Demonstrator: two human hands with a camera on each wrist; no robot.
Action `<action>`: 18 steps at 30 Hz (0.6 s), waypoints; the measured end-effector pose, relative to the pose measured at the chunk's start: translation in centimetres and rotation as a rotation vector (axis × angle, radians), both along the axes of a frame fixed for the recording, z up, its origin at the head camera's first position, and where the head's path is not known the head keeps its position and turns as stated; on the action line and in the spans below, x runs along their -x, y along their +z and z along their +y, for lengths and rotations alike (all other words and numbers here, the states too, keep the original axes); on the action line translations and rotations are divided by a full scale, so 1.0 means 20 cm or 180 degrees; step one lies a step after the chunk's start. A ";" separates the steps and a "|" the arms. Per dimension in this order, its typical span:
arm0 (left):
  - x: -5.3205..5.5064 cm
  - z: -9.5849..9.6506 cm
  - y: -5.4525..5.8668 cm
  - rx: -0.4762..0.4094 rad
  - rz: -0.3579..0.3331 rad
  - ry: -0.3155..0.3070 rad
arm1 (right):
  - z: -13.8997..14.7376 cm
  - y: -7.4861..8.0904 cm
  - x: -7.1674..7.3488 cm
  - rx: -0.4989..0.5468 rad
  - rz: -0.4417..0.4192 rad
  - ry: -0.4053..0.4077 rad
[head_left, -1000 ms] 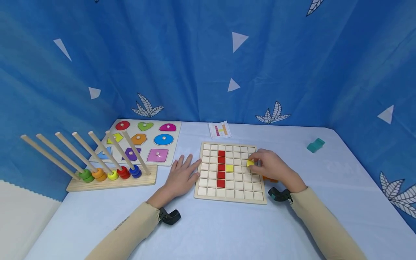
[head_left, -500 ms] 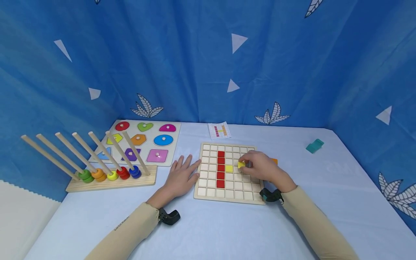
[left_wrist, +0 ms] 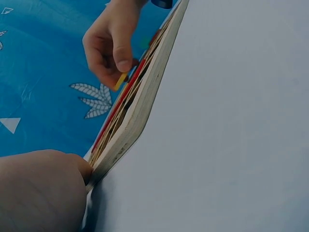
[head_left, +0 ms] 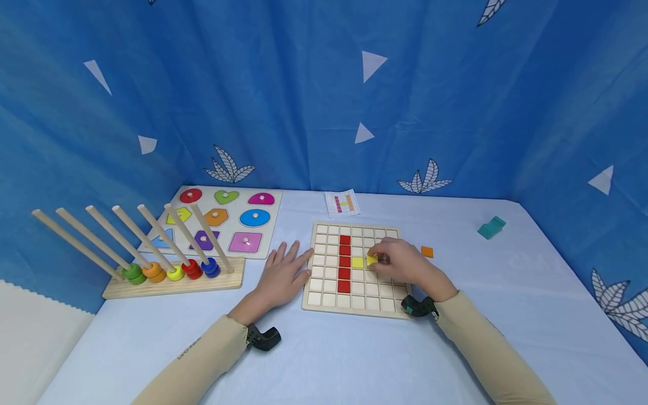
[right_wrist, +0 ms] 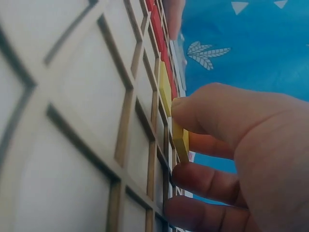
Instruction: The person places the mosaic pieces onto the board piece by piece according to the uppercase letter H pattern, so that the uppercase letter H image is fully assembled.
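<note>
A wooden grid board (head_left: 324, 308) lies on the table with a column of red tiles (head_left: 344, 261) set in it. One yellow tile (head_left: 357, 262) sits in the cell just right of that column. My right hand (head_left: 402, 261) pinches a second yellow tile (right_wrist: 179, 140) between thumb and fingers, tilted close over the neighbouring cell. In the left wrist view the pinched tile shows edge-on above the board. My left hand (head_left: 284, 275) lies with fingers spread, its fingertips at the board's left edge.
Right of the board lie an orange tile (head_left: 427, 251) and, farther off, teal tiles (head_left: 491, 226). A small pattern card (head_left: 342, 203) is behind the board. On the left stand a peg stand with coloured rings (head_left: 172, 286) and a shape puzzle board (head_left: 235, 222).
My right hand has moved left across the board with the yellow tile, up beside the placed yellow one. The orange tile it covered now shows. My left hand stays put.
</note>
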State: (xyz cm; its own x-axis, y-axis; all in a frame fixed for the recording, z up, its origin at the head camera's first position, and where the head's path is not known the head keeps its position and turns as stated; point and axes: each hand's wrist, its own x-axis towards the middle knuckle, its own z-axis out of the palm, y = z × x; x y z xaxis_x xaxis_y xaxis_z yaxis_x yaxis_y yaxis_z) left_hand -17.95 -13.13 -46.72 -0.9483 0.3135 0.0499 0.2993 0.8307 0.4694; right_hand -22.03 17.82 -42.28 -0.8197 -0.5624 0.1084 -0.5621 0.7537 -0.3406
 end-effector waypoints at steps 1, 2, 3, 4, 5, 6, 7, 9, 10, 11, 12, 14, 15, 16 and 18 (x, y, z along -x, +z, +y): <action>0.00 0.00 0.00 0.0001 0.0008 -0.0003 | 0.00 0.00 0.00 -0.0001 0.0006 0.0000; 0.00 0.00 0.00 0.0004 0.0014 -0.0006 | 0.00 0.00 0.00 -0.0003 0.0007 -0.0001; 0.00 0.00 0.00 0.0008 0.0012 -0.0007 | 0.00 -0.01 0.00 -0.0013 0.0007 -0.0005; 0.00 0.00 0.00 0.0012 0.0010 -0.0008 | 0.00 -0.01 0.00 -0.0014 0.0007 -0.0003; 0.00 0.00 0.00 0.0014 0.0005 -0.0005 | -0.01 -0.01 0.00 -0.0014 0.0002 -0.0002; 0.00 0.00 0.01 0.0016 0.0006 -0.0004 | -0.01 -0.01 0.00 -0.0011 -0.0004 0.0000; 0.00 0.00 0.01 0.0018 0.0001 -0.0001 | -0.01 -0.01 0.00 -0.0006 -0.0013 0.0005; 0.00 -0.01 0.01 0.0015 -0.0020 0.0001 | -0.01 -0.01 0.00 -0.0002 -0.0027 0.0002; 0.00 -0.01 0.01 0.0010 -0.0021 0.0000 | -0.01 -0.01 0.00 0.0010 -0.0017 0.0019; 0.00 -0.01 0.01 0.0005 -0.0020 -0.0002 | -0.01 -0.01 0.00 0.0018 -0.0012 0.0024; 0.00 -0.01 0.01 0.0004 -0.0021 -0.0006 | -0.01 -0.01 0.00 0.0025 -0.0006 0.0024; 0.00 0.00 0.01 0.0004 -0.0013 -0.0013 | -0.01 -0.02 0.00 0.0049 0.0016 0.0037; 0.00 0.00 0.01 0.0006 -0.0014 -0.0016 | -0.01 -0.02 -0.01 0.0060 0.0024 0.0040; 0.00 0.00 0.01 0.0008 -0.0014 -0.0016 | 0.00 -0.02 0.00 0.0070 0.0037 0.0051; 0.00 0.00 0.01 0.0005 -0.0016 -0.0013 | 0.00 -0.02 0.00 0.0071 0.0041 0.0053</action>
